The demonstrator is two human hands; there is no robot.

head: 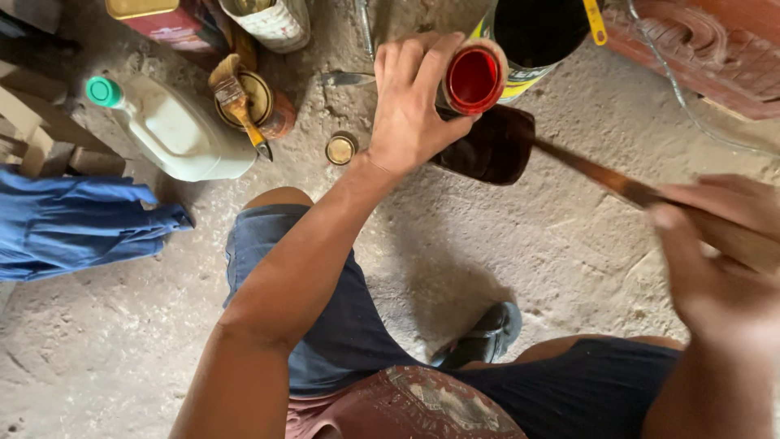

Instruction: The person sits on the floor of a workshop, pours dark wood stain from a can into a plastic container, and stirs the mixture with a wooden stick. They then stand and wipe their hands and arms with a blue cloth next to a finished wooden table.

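My left hand point(410, 102) grips a small round tin point(474, 79) with red liquid inside, held over the concrete floor. My right hand point(719, 252), blurred at the right edge, holds the wooden handle of a wide paintbrush point(491, 146). The dark, wet bristles of that brush sit just below the tin, close to my left palm. A large black can with a yellow handle point(536, 32) stands right behind the tin.
A white plastic jug with a green cap point(175, 122) lies at the left. Beside it stands a rusty open can point(264, 102) with a brush across it, and a small round lid point(341, 149). Blue cloth point(73, 223) lies far left. Carved red wood point(707, 49) sits top right.
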